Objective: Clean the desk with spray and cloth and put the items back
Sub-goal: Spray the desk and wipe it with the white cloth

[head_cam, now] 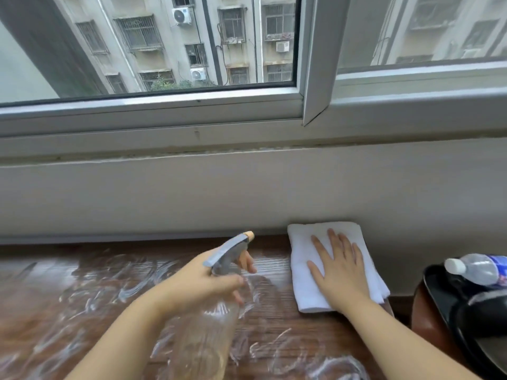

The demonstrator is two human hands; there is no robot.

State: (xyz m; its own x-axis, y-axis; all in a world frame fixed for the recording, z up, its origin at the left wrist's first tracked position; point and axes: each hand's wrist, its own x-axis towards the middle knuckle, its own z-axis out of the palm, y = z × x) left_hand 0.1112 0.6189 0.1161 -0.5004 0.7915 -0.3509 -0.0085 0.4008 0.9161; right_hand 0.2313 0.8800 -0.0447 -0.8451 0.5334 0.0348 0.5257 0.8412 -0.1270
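My left hand (203,283) grips the neck of a clear spray bottle (208,335) with a grey trigger head and an orange nozzle tip (250,235), held over the dark wooden desk (68,311). The nozzle points toward the wall. White wet smears cover much of the desk surface. My right hand (340,272) lies flat, fingers straight, on a folded white cloth (304,253) at the desk's back right, against the wall.
A grey wall and a window frame (192,133) rise right behind the desk. At the far right, off the desk's end, a plastic water bottle (477,268) with a white cap lies on black items (466,305) atop a brown seat.
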